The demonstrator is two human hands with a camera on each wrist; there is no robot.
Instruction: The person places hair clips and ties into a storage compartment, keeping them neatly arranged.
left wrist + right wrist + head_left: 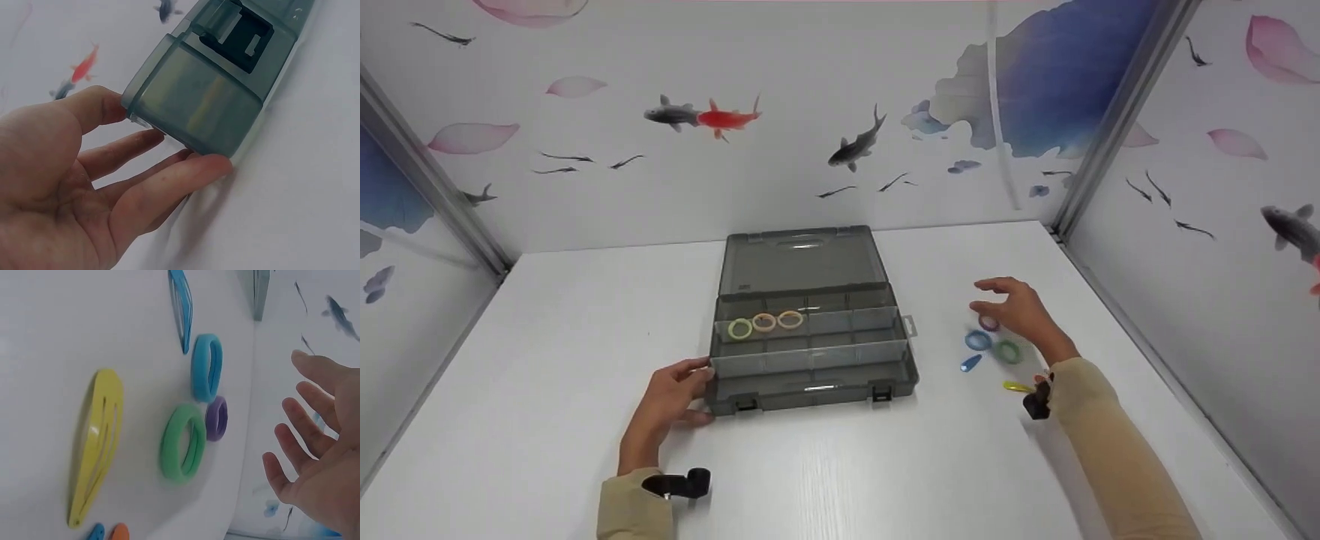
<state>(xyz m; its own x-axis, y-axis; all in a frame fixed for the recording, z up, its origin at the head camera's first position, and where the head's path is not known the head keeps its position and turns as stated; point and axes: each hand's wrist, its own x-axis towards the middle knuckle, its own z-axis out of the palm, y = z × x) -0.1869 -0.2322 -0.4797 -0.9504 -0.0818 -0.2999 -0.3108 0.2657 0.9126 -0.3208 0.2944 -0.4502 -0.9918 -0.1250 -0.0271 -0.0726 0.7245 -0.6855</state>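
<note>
An open grey translucent storage case point(817, 394) lies on the table, its lid folded back. Three hair ties stand in its middle row: a yellow-green one point(731, 330), a peach one point(763, 330) and a pale yellow-orange one point(790, 328). My left hand point(667, 397) touches the case's left end, fingertips along its edge and side. Over to the right, my right hand point(1020, 311) hovers with fingers spread and nothing in them. Close under it lie a purple hair tie point(211, 421), a blue hair tie point(198, 371) and a green hair tie point(170, 449).
Nearer me on the right lie a blue snap hair clip point(970, 364) and a yellow snap hair clip point(94, 444). Tips of an orange clip point(120, 533) and another blue clip point(97, 532) show beside it. Printed wall panels point(780, 187) enclose the white table point(825, 472).
</note>
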